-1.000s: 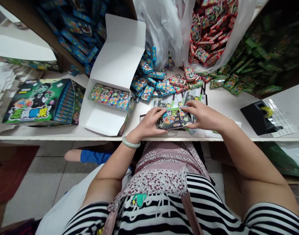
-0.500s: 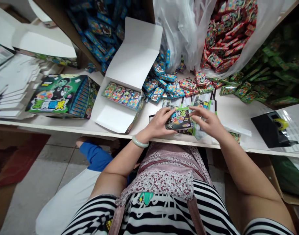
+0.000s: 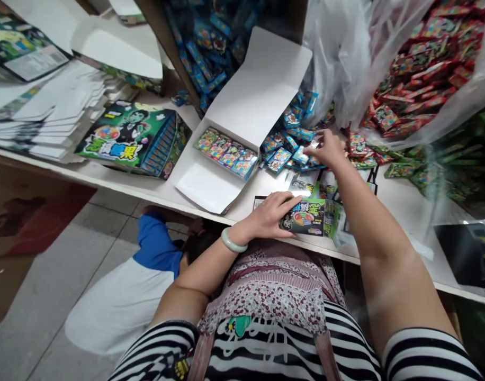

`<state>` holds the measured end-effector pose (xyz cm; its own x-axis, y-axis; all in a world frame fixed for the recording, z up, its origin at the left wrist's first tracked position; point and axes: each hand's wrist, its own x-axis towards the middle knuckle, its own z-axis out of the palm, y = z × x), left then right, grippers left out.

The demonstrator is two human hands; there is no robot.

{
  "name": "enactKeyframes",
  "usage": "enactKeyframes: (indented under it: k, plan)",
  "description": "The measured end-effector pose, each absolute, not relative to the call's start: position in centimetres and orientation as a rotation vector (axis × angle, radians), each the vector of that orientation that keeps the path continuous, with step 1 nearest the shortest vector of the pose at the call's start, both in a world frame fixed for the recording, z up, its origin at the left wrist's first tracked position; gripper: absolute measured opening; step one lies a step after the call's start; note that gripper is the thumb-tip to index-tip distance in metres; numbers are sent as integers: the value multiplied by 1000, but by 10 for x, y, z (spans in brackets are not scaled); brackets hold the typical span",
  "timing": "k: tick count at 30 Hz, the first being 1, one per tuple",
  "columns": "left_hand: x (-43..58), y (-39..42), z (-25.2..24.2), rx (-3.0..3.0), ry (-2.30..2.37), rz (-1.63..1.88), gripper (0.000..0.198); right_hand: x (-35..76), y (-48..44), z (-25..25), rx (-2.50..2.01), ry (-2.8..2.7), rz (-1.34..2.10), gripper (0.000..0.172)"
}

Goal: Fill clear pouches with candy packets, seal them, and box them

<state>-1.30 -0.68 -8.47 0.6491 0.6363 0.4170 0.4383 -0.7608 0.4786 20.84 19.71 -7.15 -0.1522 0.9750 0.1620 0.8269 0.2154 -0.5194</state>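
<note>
My left hand [image 3: 272, 216] is closed on a flat black-and-green candy box [image 3: 306, 216] near the table's front edge. Its fingers and thumb grip the left end; the right end has a side panel sticking out. Up at the loose pile, my right hand [image 3: 329, 149] has its fingers curled down among the small boxes. What lies between the fingertips is too small and hidden to name. Small blue candy boxes [image 3: 280, 159] lie left of that hand, small red boxes [image 3: 357, 144] to its right. Under and behind the held box are more printed packs [image 3: 304, 185].
An open white display carton [image 3: 205, 182] holds a row of small candy boxes. Left of it sit a filled green display box [image 3: 119, 135] and stacked flat cartons [image 3: 36, 116]. A plastic bag [image 3: 433, 79] of red boxes stands behind. Someone in a blue sleeve [image 3: 157, 241] is low beside the table.
My right hand has left the candy box and reached forward to the small-box pile. My left hand still holds the box, whose right-hand panel now shows. The view has shifted.
</note>
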Motion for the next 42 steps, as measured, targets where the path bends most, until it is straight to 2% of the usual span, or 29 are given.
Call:
enactKeyframes:
  k: [4,6,10,13,15,19,23,24,25,27,29,33,37,42]
  plan:
    - [-15,-5,-88,2481,854,896,101,224,187,-64,-1439,-1766,730,44]
    - [-17,-4,-86,2440,880,918,101,237,164,-53,-1296,-1744,739,31]
    - [-20,-2,-79,2361,964,1000,105,274,92,-38,-1346,-1800,428,23]
    - [-18,2,-73,2362,1019,1055,103,298,37,-49,-1391,-2047,216,17]
    - [-14,5,-69,2365,1066,1073,102,307,10,-64,-1370,-2251,203,14]
    - [-3,10,-61,2382,1149,1077,102,313,-9,-81,-1389,-2395,358,25]
    - [8,12,-55,2418,1143,1042,101,313,10,-76,-1526,-2349,388,70]
    - [10,12,-54,2429,1132,1018,101,312,17,-74,-1553,-2374,430,77]
    - [11,12,-54,2441,1120,992,100,312,22,-72,-1560,-2400,481,77]
    - [10,13,-53,2464,1105,953,99,313,28,-69,-1518,-2401,541,69]
    - [7,14,-55,2483,1110,928,99,319,24,-61,-1457,-2288,495,63]
    - [5,17,-62,2528,1051,846,100,335,-5,-26,-1276,-2096,432,66]
    - [16,18,-63,2552,903,792,99,340,-27,8,-1075,-2314,632,64]
    - [30,15,-58,2558,751,684,100,335,-28,11,-1106,-2424,647,59]
